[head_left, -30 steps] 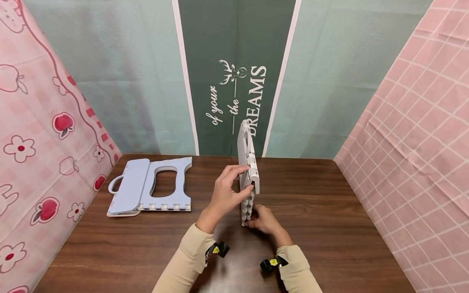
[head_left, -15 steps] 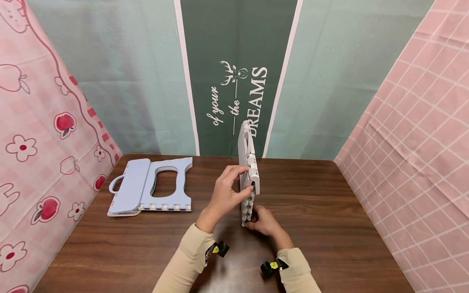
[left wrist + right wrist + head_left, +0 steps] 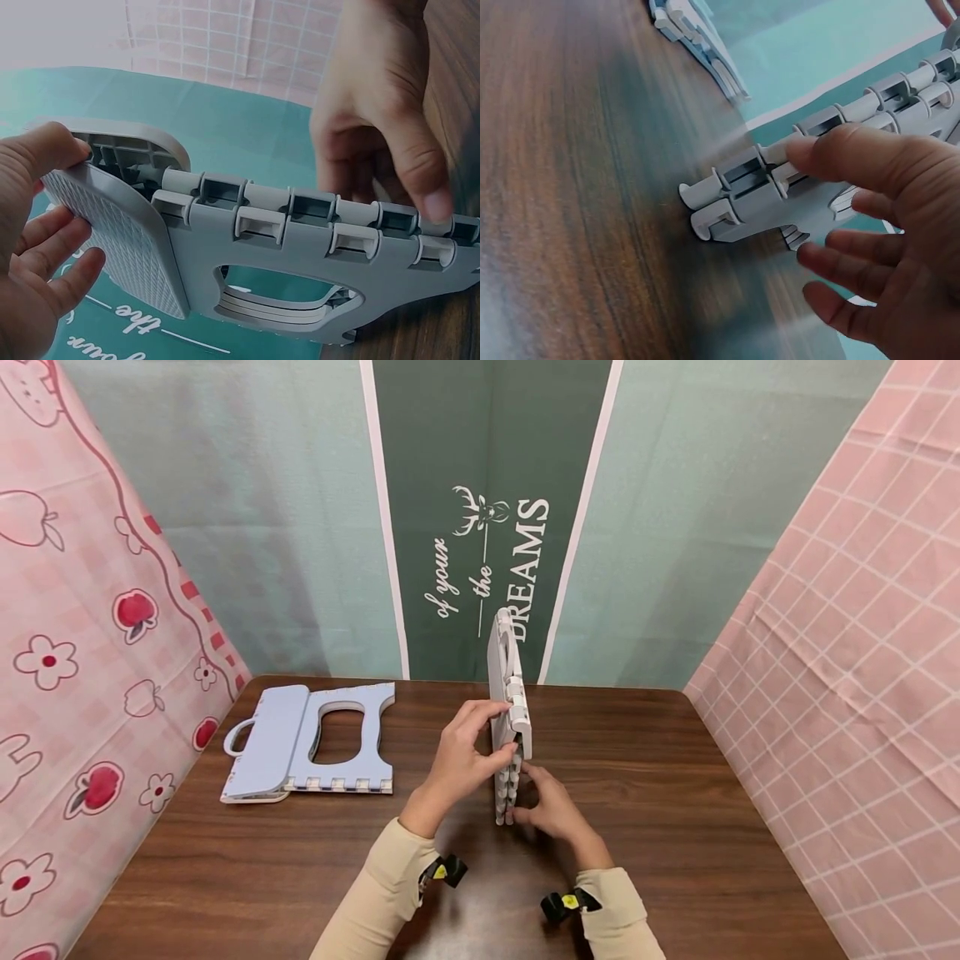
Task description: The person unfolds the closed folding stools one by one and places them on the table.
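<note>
1. White stool [image 3: 519,718]: stood on end on the table [image 3: 637,760].
2. Left hand [image 3: 461,760]: pinched the seat edge [image 3: 124,199], probably for balance.
3. Right hand [image 3: 551,810]: thumb [image 3: 855,154] touched the hinged edge [image 3: 705,191], fingers [image 3: 851,262] apart, likely steadying it.
4. Blue stool [image 3: 277,739]: lay flat, well apart.

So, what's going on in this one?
Someone is handling a grey stool, folded nearly flat and standing on end on the table. The left hand pinches its upper panel; the right hand has its thumb on the hinges lower down. A folded blue stool lies flat to the left.
</note>
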Motion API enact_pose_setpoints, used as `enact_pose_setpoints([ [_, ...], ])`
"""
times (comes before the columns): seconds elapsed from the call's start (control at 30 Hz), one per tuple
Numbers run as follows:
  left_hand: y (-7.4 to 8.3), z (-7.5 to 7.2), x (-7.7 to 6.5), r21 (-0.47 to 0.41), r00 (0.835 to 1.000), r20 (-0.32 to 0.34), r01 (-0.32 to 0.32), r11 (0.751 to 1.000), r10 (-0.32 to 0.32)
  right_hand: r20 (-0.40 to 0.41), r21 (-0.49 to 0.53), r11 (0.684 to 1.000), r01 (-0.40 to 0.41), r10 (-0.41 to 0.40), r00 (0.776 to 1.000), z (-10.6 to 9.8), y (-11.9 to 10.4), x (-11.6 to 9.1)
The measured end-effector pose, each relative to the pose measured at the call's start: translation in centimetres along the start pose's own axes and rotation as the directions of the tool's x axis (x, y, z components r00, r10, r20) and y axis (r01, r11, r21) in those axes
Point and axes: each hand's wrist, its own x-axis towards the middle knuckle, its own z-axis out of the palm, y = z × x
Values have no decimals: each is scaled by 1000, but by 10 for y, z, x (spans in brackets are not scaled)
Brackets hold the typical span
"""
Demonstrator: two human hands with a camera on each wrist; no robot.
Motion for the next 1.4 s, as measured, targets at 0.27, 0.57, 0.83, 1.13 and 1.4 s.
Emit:
enact_pose_setpoints([
  [0.27,-2,0,0,6,1000,6,-8,1000,8,24,58,998,17,-18,1000,-3,-2,7],
  [0.57,-3,2,1,22,1000,19,-19,1000,19,1,57,997,60,-60,998,-3,-3,9],
  [0.83,-4,3,2,17,999,22,-34,999,33,-17,14,997,73,-73,997,-3,-2,12],
  [1.13,-4,4,1,7,999,27,-42,999,42,-8,2,998,69,-69,998,-6,-3,12],
  [1.4,-10,5,-12,-48,999,-39,-24,999,22,-13,-25,997,75,-75,997,-5,-2,12],
])
